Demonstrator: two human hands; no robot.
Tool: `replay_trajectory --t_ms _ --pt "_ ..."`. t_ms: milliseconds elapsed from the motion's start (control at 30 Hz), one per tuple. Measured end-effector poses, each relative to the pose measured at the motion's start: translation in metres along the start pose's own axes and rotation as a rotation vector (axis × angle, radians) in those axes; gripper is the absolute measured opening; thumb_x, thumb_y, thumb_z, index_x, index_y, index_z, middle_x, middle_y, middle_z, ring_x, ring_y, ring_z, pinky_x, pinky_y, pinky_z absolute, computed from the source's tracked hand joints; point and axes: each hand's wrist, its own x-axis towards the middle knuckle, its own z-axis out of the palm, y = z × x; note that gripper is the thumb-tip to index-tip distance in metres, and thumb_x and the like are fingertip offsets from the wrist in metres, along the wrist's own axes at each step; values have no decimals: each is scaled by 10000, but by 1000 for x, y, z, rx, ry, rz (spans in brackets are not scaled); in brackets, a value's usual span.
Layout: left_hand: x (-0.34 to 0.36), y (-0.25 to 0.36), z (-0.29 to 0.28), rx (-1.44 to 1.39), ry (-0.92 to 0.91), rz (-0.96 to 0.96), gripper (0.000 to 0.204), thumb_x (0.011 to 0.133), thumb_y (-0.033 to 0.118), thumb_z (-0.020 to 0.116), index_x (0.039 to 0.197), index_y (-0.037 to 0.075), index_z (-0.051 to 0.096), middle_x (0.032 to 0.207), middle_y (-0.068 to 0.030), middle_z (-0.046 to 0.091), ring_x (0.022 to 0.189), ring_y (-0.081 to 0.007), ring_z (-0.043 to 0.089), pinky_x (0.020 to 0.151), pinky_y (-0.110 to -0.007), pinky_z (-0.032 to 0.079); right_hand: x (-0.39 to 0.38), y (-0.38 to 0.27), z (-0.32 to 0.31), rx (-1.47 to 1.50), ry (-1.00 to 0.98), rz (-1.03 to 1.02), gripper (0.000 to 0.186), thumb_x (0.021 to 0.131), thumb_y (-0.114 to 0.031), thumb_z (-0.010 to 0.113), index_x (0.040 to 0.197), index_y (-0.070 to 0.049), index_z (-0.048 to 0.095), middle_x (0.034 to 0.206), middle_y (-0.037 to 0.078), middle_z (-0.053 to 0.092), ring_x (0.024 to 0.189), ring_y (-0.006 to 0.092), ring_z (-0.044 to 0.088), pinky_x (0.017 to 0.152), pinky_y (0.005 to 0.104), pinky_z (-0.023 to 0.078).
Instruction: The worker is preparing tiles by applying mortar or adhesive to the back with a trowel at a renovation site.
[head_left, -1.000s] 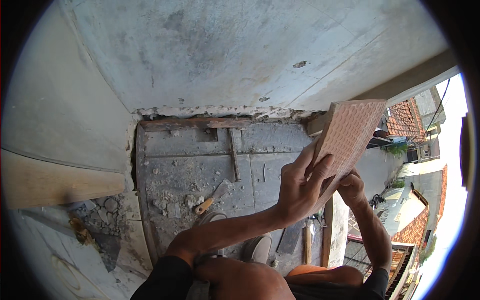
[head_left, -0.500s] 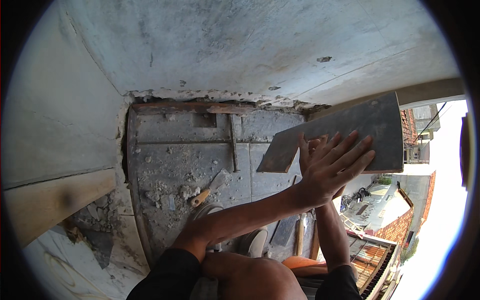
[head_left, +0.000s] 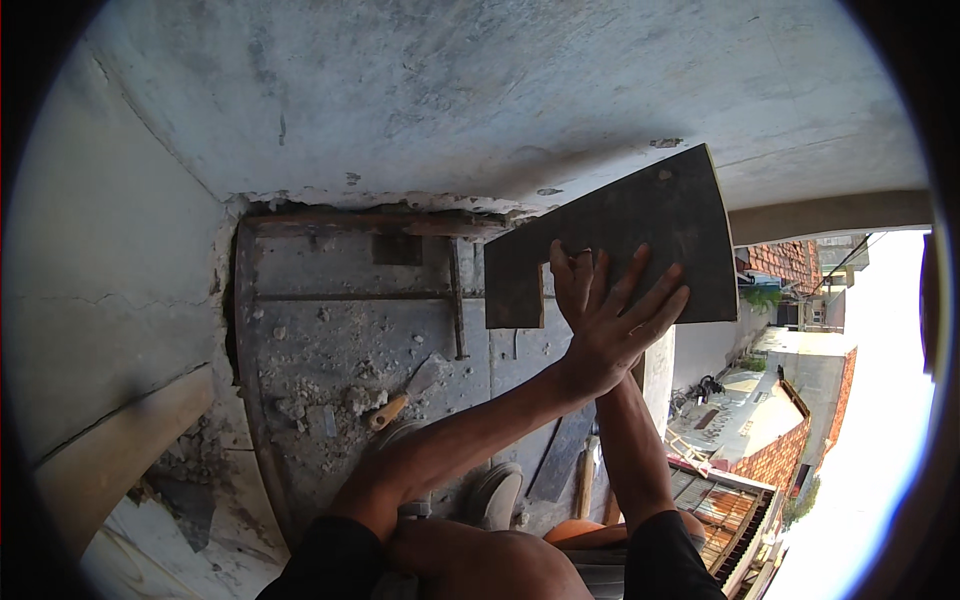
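A dark grey tile (head_left: 690, 220) with a rectangular notch in its lower edge is raised at a slant in front of the far wall. My left hand (head_left: 625, 325) lies on its face, fingers spread and stretched out. Behind and partly under that hand, my right hand (head_left: 572, 285) grips the tile at the notch, its thumb and a finger showing there. The rest of the right hand is hidden. My forearms cross close to the wrists.
Rubble lies over the grey floor (head_left: 340, 340), with a wooden-handled scraper (head_left: 400, 400) and a thin metal bar (head_left: 457, 310). By my shoe (head_left: 495, 495) are a dark flat piece (head_left: 562, 455) and a wooden handle (head_left: 586, 480). A board (head_left: 130, 450) stands left; rooftops (head_left: 800, 440) show right.
The tile has moved left and slightly up in the picture, and its face looks darker. Both hands have moved left with it, keeping about the same hold.
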Motion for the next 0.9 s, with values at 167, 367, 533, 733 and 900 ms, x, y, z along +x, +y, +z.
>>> replay_trajectory --t_ms 167,367,533,733,900 --pt "3 -13 6 12 -15 23 495 775 142 476 1268 124 444 1369 -61 370 1274 -330 307 1003 -598 205 -4 26 -86 -217 364 -71 575 856 -455 450 1318 -157 283 1250 165 439 1096 368 472 885 451 426" --pt "9 -8 0 5 -40 16 404 825 138 455 1226 109 488 1340 -76 410 1254 -341 336 1006 -568 219 -60 129 -169 -444 802 -148 443 873 -358 464 1262 -161 379 1214 142 449 1147 313 441 925 413 404" --pt "3 -14 4 19 -40 -1 423 816 151 462 1236 111 481 1346 -67 404 1257 -330 336 1001 -571 225 -58 101 -260 -583 1079 -203 364 885 -293 473 1224 -163 443 1190 127 455 1180 276 421 952 388 389" --pt "4 -12 6 -18 -21 1 458 782 136 491 1240 115 482 1346 -70 405 1254 -329 342 1000 -570 221 -55 99 -237 -674 1053 -205 347 881 -332 489 1217 -253 458 1189 96 469 1200 279 406 958 385 393" --pt "-5 -21 -4 8 -79 -52 457 770 129 509 1227 118 492 1338 -76 414 1242 -331 357 1003 -570 210 -60 81 -251 -489 1073 -101 290 891 -311 504 1173 -299 437 1149 27 412 1074 195 454 837 338 478"
